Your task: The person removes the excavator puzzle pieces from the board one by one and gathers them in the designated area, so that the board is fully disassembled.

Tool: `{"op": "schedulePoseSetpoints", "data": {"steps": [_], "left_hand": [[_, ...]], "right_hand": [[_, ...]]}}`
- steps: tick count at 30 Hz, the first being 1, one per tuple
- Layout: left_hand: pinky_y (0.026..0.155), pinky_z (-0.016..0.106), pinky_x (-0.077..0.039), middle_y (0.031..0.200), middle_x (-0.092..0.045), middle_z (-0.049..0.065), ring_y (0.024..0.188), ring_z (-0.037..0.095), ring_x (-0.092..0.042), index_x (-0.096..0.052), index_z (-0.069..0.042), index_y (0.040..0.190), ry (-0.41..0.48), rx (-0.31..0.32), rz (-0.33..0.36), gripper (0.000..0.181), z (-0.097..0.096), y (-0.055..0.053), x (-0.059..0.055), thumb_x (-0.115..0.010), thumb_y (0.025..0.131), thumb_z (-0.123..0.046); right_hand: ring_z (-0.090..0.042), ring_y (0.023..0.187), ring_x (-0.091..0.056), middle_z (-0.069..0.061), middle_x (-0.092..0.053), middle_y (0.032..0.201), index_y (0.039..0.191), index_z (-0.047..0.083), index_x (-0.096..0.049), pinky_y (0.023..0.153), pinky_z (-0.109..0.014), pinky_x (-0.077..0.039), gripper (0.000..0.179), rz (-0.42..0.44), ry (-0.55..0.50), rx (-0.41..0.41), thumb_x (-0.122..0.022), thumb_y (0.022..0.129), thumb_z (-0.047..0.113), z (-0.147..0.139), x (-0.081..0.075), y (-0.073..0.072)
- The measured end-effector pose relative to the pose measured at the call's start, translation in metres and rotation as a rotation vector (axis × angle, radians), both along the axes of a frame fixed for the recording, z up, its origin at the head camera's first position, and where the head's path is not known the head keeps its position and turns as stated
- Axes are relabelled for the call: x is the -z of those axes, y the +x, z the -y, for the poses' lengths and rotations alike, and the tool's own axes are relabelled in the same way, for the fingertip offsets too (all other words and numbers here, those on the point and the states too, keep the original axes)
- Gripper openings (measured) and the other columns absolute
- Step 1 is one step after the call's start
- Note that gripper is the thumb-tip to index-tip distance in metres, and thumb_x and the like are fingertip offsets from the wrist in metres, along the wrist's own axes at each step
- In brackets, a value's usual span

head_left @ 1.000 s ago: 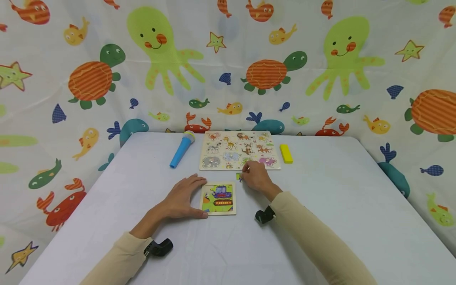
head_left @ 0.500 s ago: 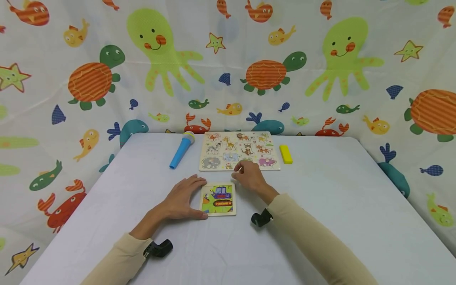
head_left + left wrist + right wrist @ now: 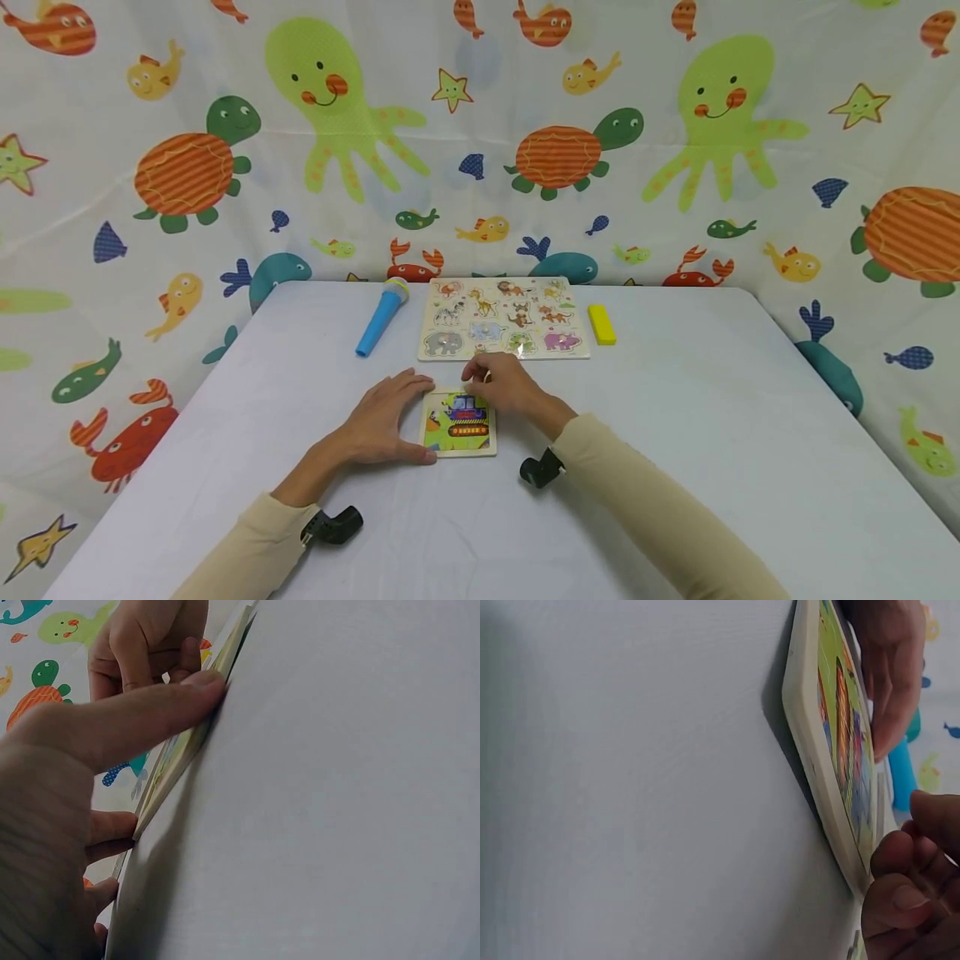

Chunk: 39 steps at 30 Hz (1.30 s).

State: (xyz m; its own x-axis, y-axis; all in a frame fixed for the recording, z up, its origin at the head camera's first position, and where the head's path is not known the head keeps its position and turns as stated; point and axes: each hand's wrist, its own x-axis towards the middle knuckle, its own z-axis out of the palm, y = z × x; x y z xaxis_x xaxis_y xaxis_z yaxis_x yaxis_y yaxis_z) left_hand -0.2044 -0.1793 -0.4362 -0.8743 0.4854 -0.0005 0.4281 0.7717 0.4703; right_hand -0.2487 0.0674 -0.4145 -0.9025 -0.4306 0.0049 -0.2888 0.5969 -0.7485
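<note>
My left hand [image 3: 378, 421] holds the left side of a small square wooden jigsaw puzzle [image 3: 471, 431], thumb at its front edge and fingers at its back edge. The puzzle lies flat and pictures a purple excavator on green. At its back right edge, my right hand [image 3: 506, 387] has curled fingers, thumb and fingertips together on a small puzzle piece, mostly hidden by them. In the left wrist view, the left thumb [image 3: 176, 705] lies along the puzzle's edge. The right wrist view shows the right fingers [image 3: 896, 900] curled close to the puzzle's end.
Behind the hands lies a wooden animal peg puzzle [image 3: 450, 360]. A blue toy microphone [image 3: 380, 321] is to its left and a yellow block [image 3: 602, 324] to its right. All rest on a white table [image 3: 712, 417], with a patterned sea-animal cloth [image 3: 495, 83] behind.
My right hand picks up the green piece from beside the animal puzzle and moves left to the small puzzle's back edge. The left hand stays in place.
</note>
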Motion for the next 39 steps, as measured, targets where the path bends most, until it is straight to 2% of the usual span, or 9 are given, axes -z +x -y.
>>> {"op": "schedulePoseSetpoints", "data": {"steps": [8, 11, 19, 32, 39], "left_hand": [[0.125, 0.057, -0.012, 0.158, -0.042, 0.004, 0.155, 0.033, -0.019, -0.047, -0.016, 0.151, 0.005, -0.007, 0.000, 0.105, 0.000, 0.000, 0.001, -0.079, 0.066, -0.069], [0.125, 0.057, -0.012, 0.158, -0.042, 0.004, 0.155, 0.033, -0.019, -0.047, -0.016, 0.151, 0.005, -0.009, 0.003, 0.105, 0.000, 0.001, 0.002, -0.080, 0.066, -0.069], [0.125, 0.058, -0.013, 0.159, -0.040, 0.005, 0.154, 0.033, -0.019, -0.046, -0.016, 0.151, 0.008, -0.011, 0.006, 0.105, 0.002, 0.001, 0.003, -0.080, 0.066, -0.068], [0.125, 0.059, -0.013, 0.159, -0.041, 0.005, 0.155, 0.034, -0.019, -0.046, -0.015, 0.151, 0.013, 0.000, 0.017, 0.107, 0.001, 0.000, 0.001, -0.080, 0.066, -0.070], [0.125, 0.058, -0.013, 0.159, -0.041, 0.004, 0.155, 0.033, -0.019, -0.046, -0.015, 0.151, 0.013, 0.003, 0.014, 0.108, 0.001, 0.000, 0.000, -0.080, 0.066, -0.070]], "right_hand": [[-0.014, 0.076, -0.055, 0.001, -0.062, 0.085, 0.108, 0.013, -0.073, 0.065, -0.025, -0.048, 0.013, -0.005, 0.076, -0.123, -0.069, 0.095, 0.012, 0.009, -0.004, 0.003], [-0.013, 0.078, -0.056, 0.003, -0.062, 0.085, 0.108, 0.016, -0.074, 0.068, -0.026, -0.048, 0.014, -0.007, 0.117, -0.147, -0.072, 0.094, 0.015, 0.013, -0.004, 0.004], [-0.013, 0.090, -0.055, 0.003, -0.060, 0.100, 0.110, 0.022, -0.076, 0.081, -0.029, -0.049, 0.018, -0.028, 0.247, -0.172, -0.076, 0.092, 0.021, 0.018, -0.004, 0.007], [-0.013, 0.096, -0.056, 0.005, -0.060, 0.106, 0.108, 0.023, -0.072, 0.090, -0.034, -0.049, 0.016, -0.017, 0.284, -0.145, -0.074, 0.093, 0.020, 0.023, -0.002, 0.010], [-0.015, 0.095, -0.054, 0.006, -0.058, 0.107, 0.106, 0.023, -0.073, 0.086, -0.034, -0.048, 0.015, -0.019, 0.291, -0.122, -0.076, 0.092, 0.020, 0.025, -0.004, 0.012]]}}
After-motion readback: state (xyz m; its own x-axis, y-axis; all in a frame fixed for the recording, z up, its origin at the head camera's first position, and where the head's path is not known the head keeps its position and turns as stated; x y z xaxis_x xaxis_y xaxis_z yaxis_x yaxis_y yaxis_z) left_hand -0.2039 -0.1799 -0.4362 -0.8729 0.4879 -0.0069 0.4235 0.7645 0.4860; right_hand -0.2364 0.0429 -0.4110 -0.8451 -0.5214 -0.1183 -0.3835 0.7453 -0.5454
